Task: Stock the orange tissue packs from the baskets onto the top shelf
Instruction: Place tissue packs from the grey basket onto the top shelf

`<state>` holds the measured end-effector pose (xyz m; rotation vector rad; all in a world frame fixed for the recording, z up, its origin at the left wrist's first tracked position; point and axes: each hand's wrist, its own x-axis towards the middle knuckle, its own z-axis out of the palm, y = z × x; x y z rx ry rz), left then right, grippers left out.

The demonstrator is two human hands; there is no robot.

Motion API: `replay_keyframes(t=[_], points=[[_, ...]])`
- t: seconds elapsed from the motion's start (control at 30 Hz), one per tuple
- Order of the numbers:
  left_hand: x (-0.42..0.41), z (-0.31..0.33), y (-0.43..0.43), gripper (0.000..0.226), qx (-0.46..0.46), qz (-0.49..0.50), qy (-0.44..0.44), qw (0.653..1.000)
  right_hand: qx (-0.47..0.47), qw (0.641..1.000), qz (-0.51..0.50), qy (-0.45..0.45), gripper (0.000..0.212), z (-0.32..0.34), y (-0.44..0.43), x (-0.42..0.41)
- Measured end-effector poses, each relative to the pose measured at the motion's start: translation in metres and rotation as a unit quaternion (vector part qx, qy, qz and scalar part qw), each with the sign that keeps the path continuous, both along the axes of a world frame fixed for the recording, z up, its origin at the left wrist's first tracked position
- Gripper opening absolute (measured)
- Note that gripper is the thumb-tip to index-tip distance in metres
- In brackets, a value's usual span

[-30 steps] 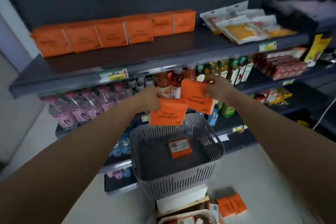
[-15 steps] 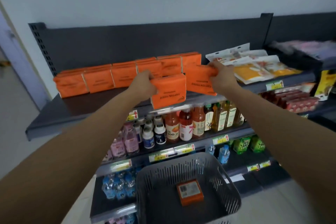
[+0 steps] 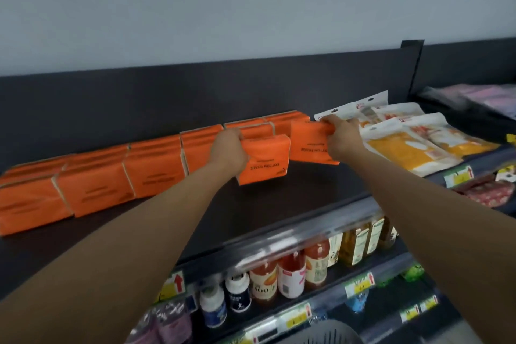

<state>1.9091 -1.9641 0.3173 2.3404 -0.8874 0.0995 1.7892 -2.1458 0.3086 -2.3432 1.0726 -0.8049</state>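
On the top shelf point(image 3: 279, 204), a row of orange tissue packs point(image 3: 150, 173) stands along the dark back panel, ending just beside the white-and-yellow snack pouches point(image 3: 402, 148) at the right. The left hand point(image 3: 229, 152) is closed around the left edge of one orange tissue pack point(image 3: 265, 160), held upright in front of the row with its printed label upside down, while the right hand point(image 3: 342, 138) grips the right end of a second orange pack point(image 3: 310, 142) at the row's right end, next to the pouches. Below the shelf edge, juice and sauce bottles point(image 3: 290, 271) line the next shelf, and the rim of a grey basket point(image 3: 332, 334) shows at the bottom.
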Motion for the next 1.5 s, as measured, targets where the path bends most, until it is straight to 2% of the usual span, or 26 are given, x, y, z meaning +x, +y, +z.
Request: replay_keyframes(t=[0.13, 0.23, 0.37, 0.53, 0.63, 0.8, 1.13, 1.33, 1.5], points=[[0.021, -0.011, -0.026, 0.036, 0.034, 0.006, -0.071, 0.997, 0.007, 1.000, -0.015, 0.023, 0.062, -0.011, -0.026, 0.021], [0.030, -0.018, -0.037, 0.033, 0.081, 0.027, -0.144, 0.986, 0.010, 0.999, -0.015, 0.034, 0.063, -0.017, -0.038, 0.033], [0.041, -0.024, -0.042, 0.031, 0.117, 0.053, -0.189, 0.974, 0.012, 0.999, -0.007, 0.039, 0.065, -0.022, -0.049, 0.048], [0.050, -0.026, -0.044, 0.028, 0.116, 0.064, -0.201, 0.971, 0.019, 1.000, -0.013, 0.004, 0.067, -0.028, -0.048, 0.061], [0.055, -0.028, -0.046, 0.031, 0.104, 0.071, -0.204, 0.971, 0.059, 0.995, -0.070, -0.025, 0.064, -0.035, -0.046, 0.068], [0.061, -0.031, -0.047, 0.029, 0.090, 0.089, -0.218, 0.968, 0.081, 0.991, -0.103, -0.005, 0.056, -0.039, -0.045, 0.072], [0.061, -0.037, -0.044, 0.034, 0.065, 0.076, -0.197, 0.975, 0.108, 0.991, -0.077, -0.010, 0.054, -0.046, -0.036, 0.080], [0.037, -0.033, -0.025, 0.046, 0.033, 0.052, -0.194, 0.979, 0.076, 0.996, -0.039, -0.001, 0.046, -0.042, -0.013, 0.060], [-0.008, -0.030, 0.004, 0.042, 0.014, 0.012, -0.204, 0.979, 0.030, 0.999, 0.022, -0.025, 0.038, -0.034, 0.025, 0.019]])
